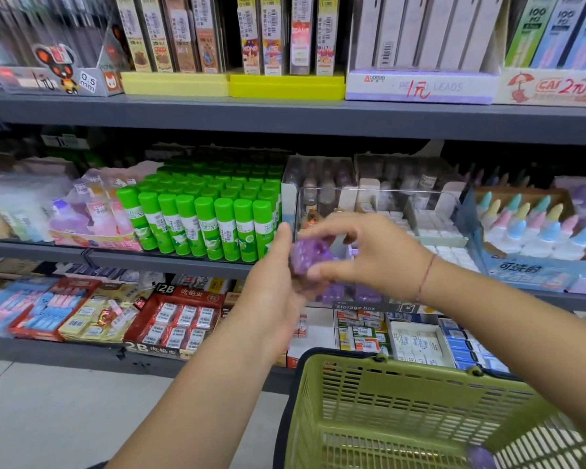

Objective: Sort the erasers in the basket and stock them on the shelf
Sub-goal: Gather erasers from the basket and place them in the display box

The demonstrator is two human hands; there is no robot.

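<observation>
Two hands meet mid-frame, just before the middle shelf edge. L to R: glue sticks pack the shelf; left hand, grip closed round a purple eraser (blurred, maybe several); right hand pinches its top. Basket low right, open floor to its left.

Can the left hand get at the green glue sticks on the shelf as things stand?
Probably yes. The glue sticks stand just left of the left hand, with nothing between them. But this hand holds a purple eraser, so it is not free to grasp.
</observation>
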